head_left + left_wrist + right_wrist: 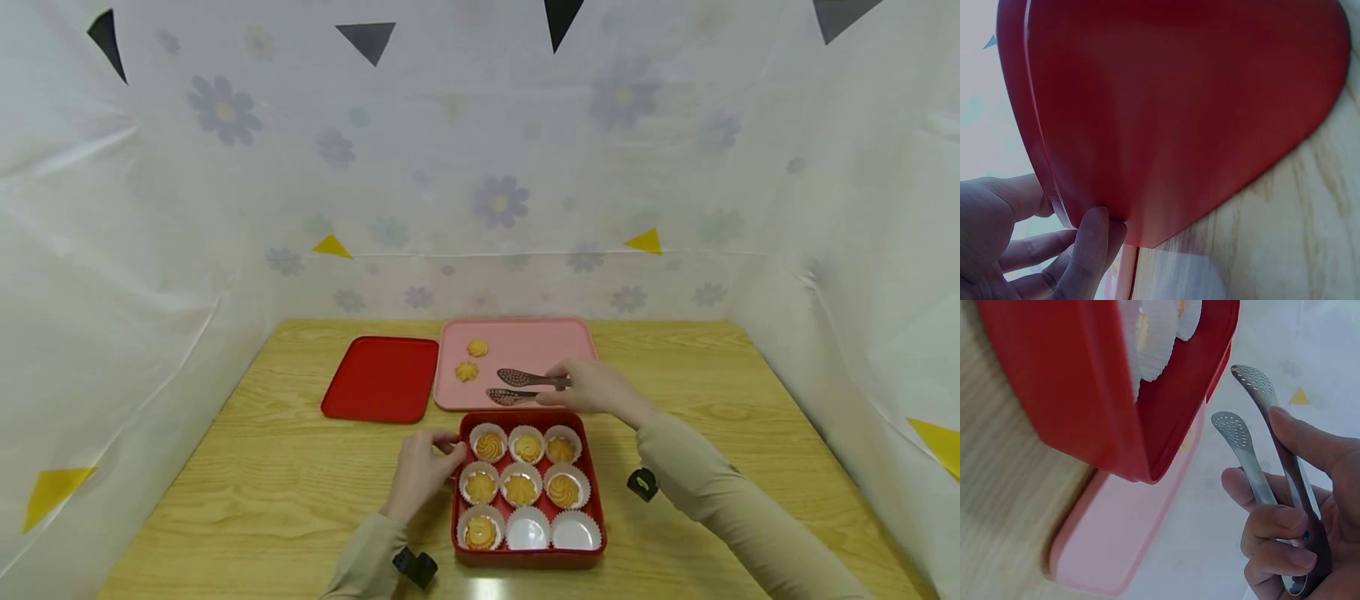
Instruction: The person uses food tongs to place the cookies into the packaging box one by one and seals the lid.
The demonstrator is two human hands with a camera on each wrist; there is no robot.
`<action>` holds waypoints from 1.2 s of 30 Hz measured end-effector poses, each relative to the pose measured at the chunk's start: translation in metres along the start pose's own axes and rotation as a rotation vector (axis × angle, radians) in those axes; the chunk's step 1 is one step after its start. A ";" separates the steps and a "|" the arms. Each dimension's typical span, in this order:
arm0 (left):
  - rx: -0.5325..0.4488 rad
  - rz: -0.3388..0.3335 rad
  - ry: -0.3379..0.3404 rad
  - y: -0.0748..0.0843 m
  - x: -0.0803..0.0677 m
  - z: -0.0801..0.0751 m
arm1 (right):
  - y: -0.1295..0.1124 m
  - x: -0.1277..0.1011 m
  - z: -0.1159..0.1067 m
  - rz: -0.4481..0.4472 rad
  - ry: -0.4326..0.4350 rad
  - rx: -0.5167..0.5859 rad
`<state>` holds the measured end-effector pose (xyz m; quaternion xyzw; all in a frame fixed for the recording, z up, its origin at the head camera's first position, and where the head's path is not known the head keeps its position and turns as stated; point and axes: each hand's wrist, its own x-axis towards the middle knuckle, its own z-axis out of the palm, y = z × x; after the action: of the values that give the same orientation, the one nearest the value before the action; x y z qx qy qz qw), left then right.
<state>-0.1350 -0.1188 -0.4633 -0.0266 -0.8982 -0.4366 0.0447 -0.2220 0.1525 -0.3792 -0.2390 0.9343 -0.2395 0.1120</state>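
A wooden table carries a pink tray at the far middle with two cookies on it, a red lid to its left, and nearer, a red box of paper cups, seven filled and two near-right ones empty. The right hand grips metal tongs with their tips apart over the tray's near edge, while the left hand pinches the box's left rim. A hard squeeze could crumble a cookie; a loose one could drop it short of an empty cup.
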 end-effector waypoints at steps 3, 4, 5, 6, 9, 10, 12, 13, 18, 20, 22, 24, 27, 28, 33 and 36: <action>0.001 0.004 0.000 0.001 0.000 0.000 | -0.007 0.014 -0.001 0.033 -0.017 -0.029; 0.000 0.006 0.001 0.001 0.000 0.000 | -0.009 0.018 -0.001 0.037 -0.019 -0.038; -0.002 0.007 0.001 0.001 0.000 0.000 | -0.011 0.022 -0.001 0.046 -0.018 -0.050; -0.003 0.008 0.001 0.001 0.000 0.000 | -0.013 0.026 0.000 0.054 -0.019 -0.066; -0.008 0.014 0.004 0.000 0.000 0.000 | -0.020 0.036 0.000 0.075 -0.019 -0.098; -0.011 0.018 0.006 0.000 0.000 0.000 | -0.022 0.039 0.001 0.076 -0.020 -0.111; -0.015 0.022 0.008 -0.001 0.000 -0.001 | -0.025 0.046 0.002 0.080 -0.025 -0.133; -0.015 0.023 0.010 -0.001 0.000 -0.001 | -0.027 0.049 0.003 0.080 -0.029 -0.134; -0.014 0.013 0.008 -0.002 0.001 -0.002 | -0.038 0.067 0.010 0.128 -0.049 -0.147; -0.013 0.009 0.007 -0.002 0.001 -0.002 | -0.043 0.073 0.012 0.163 -0.053 -0.169; -0.014 0.008 0.006 -0.003 0.002 -0.002 | -0.048 0.079 0.015 0.202 -0.055 -0.195; -0.013 0.008 0.006 -0.003 0.002 -0.003 | -0.053 0.083 0.018 0.235 -0.056 -0.231; -0.016 0.007 0.003 -0.003 0.002 -0.003 | -0.058 0.089 0.022 0.275 -0.059 -0.267; -0.018 0.008 0.003 -0.003 0.001 -0.003 | -0.060 0.090 0.023 0.282 -0.060 -0.273; -0.021 0.014 0.005 -0.003 0.001 -0.002 | -0.060 0.098 0.029 0.296 -0.041 -0.282; -0.022 0.019 0.008 -0.003 0.001 -0.002 | -0.059 0.102 0.032 0.306 -0.022 -0.278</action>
<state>-0.1360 -0.1221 -0.4640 -0.0340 -0.8929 -0.4460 0.0520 -0.2765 0.0432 -0.3863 -0.1101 0.9825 -0.0860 0.1233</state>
